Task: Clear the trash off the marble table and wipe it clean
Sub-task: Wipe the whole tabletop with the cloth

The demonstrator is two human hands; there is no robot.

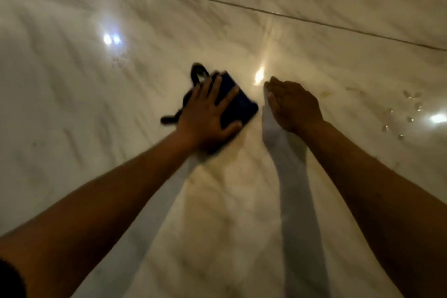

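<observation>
My left hand [209,113] lies flat with spread fingers on a dark blue cloth [238,104], pressing it onto the glossy white marble table [96,109]. A dark loop and strap of the cloth stick out beyond the fingers to the upper left. My right hand [294,105] rests beside it on the marble, edge down, fingers held together and slightly cupped, holding nothing visible. The frame is motion-blurred.
Water droplets [408,109] speckle the marble to the right of my right hand. Faint yellowish stains [325,94] mark the surface near that hand and between my forearms. A thin dark seam [217,0] runs across the far part of the table.
</observation>
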